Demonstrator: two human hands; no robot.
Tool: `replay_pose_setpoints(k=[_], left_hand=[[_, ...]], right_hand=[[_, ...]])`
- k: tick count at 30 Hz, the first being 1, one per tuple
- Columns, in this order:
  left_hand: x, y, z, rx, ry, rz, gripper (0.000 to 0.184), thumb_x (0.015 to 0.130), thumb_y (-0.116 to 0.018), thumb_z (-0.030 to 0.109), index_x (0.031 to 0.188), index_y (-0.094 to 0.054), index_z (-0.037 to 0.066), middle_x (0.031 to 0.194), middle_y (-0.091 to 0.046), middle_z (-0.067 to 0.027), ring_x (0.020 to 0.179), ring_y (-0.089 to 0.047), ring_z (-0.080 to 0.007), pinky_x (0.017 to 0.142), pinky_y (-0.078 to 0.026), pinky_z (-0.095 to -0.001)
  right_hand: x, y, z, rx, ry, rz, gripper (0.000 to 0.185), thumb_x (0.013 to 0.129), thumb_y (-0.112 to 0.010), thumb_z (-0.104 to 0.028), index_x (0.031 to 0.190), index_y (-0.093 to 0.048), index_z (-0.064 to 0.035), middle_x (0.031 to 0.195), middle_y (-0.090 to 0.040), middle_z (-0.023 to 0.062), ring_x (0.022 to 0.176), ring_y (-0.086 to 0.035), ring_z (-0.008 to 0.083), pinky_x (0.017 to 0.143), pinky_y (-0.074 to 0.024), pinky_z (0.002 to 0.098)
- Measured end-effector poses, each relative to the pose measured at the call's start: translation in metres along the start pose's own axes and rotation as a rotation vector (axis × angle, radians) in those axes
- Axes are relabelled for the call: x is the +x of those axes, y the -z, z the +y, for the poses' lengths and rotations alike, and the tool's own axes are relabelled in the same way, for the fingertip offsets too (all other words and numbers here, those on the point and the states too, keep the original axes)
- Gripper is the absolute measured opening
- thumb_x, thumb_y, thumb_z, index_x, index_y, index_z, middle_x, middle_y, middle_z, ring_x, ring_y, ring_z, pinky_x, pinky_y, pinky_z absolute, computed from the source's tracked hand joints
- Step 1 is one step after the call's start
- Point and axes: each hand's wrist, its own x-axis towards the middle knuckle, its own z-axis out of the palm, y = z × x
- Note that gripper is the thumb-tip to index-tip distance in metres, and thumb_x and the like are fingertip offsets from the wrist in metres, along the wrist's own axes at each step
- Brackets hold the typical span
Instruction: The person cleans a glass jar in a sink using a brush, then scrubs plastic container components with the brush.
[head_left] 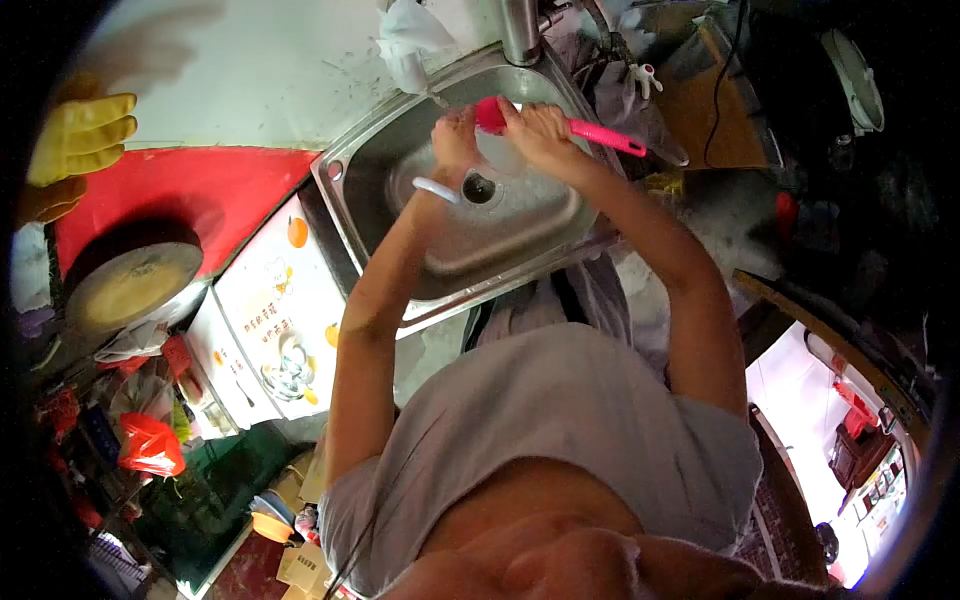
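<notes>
R hand (541, 132) curled, L hand (456, 140) nr it, arms (383, 275) fwd.

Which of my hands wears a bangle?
Your left hand: a pale bangle rings its wrist; your right hand, gripping the pink brush, has none.

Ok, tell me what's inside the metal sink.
Inside the sink, the drain shows. The left hand and the right hand, holding a pink brush, are over it. Whatever lies beneath the hands and left forearm is hidden.

Long-handled tool (605, 137) was hot pink; bangle (436, 190), near white. Sink (460, 250) was silver-grey, shirt (570, 400) plain grey. Glove (88, 140) was yellow; white panel (283, 315) bore orange-fruit prints.
</notes>
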Motion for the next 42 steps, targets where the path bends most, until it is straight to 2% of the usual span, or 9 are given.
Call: replay_pose_setpoints(k=[5, 11, 15, 19, 21, 22, 29, 35, 42], left_hand=[[0.012, 0.002, -0.007, 0.161, -0.220, 0.114, 0.029, 0.074, -0.053, 0.013, 0.101, -0.054, 0.003, 0.086, -0.059, -0.0158, 0.073, -0.059, -0.0280, 0.067, -0.046, -0.0322], [-0.002, 0.000, -0.003, -0.050, -0.036, 0.063, 0.028, 0.080, -0.050, 0.020, 0.103, -0.055, 0.004, 0.079, -0.060, -0.0153, 0.070, -0.059, -0.0218, 0.063, -0.045, -0.0284], [0.005, 0.003, -0.021, 0.087, -0.312, 0.100, 0.031, 0.081, -0.051, 0.025, 0.100, -0.056, 0.002, 0.078, -0.060, -0.0145, 0.068, -0.057, -0.0163, 0.060, -0.044, -0.0275], [0.018, 0.027, 0.006, -0.216, 0.251, 0.016, 0.023, 0.079, -0.050, 0.020, 0.084, -0.060, 0.000, 0.065, -0.054, -0.0155, 0.055, -0.054, -0.0238, 0.054, -0.042, -0.0327], [0.020, 0.026, 0.009, -0.062, -0.266, 0.248, 0.023, 0.080, -0.050, 0.020, 0.085, -0.060, -0.001, 0.065, -0.053, -0.0151, 0.054, -0.053, -0.0224, 0.053, -0.041, -0.0314], [0.015, 0.028, 0.008, -0.139, -0.138, 0.189, 0.023, 0.080, -0.051, 0.020, 0.085, -0.060, -0.001, 0.070, -0.054, -0.0166, 0.058, -0.055, -0.0269, 0.055, -0.041, -0.0316], [0.011, 0.030, 0.001, -0.389, 0.282, 0.143, 0.023, 0.078, -0.053, 0.020, 0.081, -0.060, -0.002, 0.056, -0.053, -0.0086, 0.055, -0.052, -0.0155, 0.053, -0.040, -0.0280], [0.013, 0.052, 0.007, -0.470, 0.266, 0.183, 0.024, 0.078, -0.052, 0.019, 0.078, -0.060, -0.004, 0.049, -0.045, 0.0013, 0.042, -0.037, -0.0051, 0.038, -0.029, -0.0211], [-0.001, 0.055, 0.007, -0.790, 0.475, 0.123, 0.022, 0.077, -0.052, 0.018, 0.084, -0.060, -0.002, 0.055, -0.048, -0.0012, 0.043, -0.041, -0.0066, 0.037, -0.030, -0.0223]], right_hand=[[-0.016, 0.004, 0.001, 0.081, 0.088, -0.201, 0.041, 0.073, -0.054, -0.041, 0.083, -0.058, -0.0010, 0.074, -0.060, 0.0178, 0.068, -0.060, 0.0292, 0.061, -0.0450, 0.0415], [-0.028, 0.004, 0.000, 0.343, -0.154, -0.347, 0.052, 0.071, -0.053, -0.049, 0.100, -0.055, -0.0061, 0.082, -0.060, 0.0135, 0.078, -0.059, 0.0276, 0.067, -0.0442, 0.0380], [-0.009, -0.009, 0.010, 0.035, 0.063, 0.121, 0.056, 0.074, -0.051, -0.043, 0.116, -0.041, -0.0080, 0.077, -0.059, 0.0137, 0.072, -0.058, 0.0279, 0.062, -0.0422, 0.0429], [-0.014, -0.018, -0.006, 0.075, 0.038, 0.138, 0.045, 0.075, -0.055, -0.038, 0.108, -0.052, -0.0068, 0.063, -0.057, 0.0110, 0.059, -0.056, 0.0236, 0.050, -0.0415, 0.0317], [-0.022, -0.018, -0.018, 0.936, -0.215, -0.307, 0.042, 0.073, -0.057, -0.042, 0.090, -0.061, -0.0027, 0.057, -0.054, 0.0086, 0.056, -0.054, 0.0175, 0.050, -0.0390, 0.0301], [-0.026, -0.017, -0.019, 1.147, -0.258, -0.418, 0.047, 0.071, -0.054, -0.053, 0.081, -0.065, -0.0083, 0.073, -0.061, 0.0122, 0.070, -0.059, 0.0264, 0.064, -0.0426, 0.0363], [0.010, -0.008, -0.006, 0.242, -0.099, 0.109, 0.049, 0.070, -0.052, -0.051, 0.101, -0.056, -0.0127, 0.068, -0.059, 0.0127, 0.068, -0.059, 0.0281, 0.059, -0.0432, 0.0411], [-0.026, -0.017, -0.026, 0.719, -0.163, -0.186, 0.049, 0.070, -0.053, -0.052, 0.098, -0.058, -0.0121, 0.069, -0.059, 0.0135, 0.068, -0.059, 0.0290, 0.060, -0.0433, 0.0390], [0.015, 0.007, -0.012, 0.552, -0.287, 0.093, 0.050, 0.072, -0.050, -0.052, 0.103, -0.054, -0.0127, 0.075, -0.060, 0.0122, 0.070, -0.059, 0.0281, 0.060, -0.0435, 0.0381]])
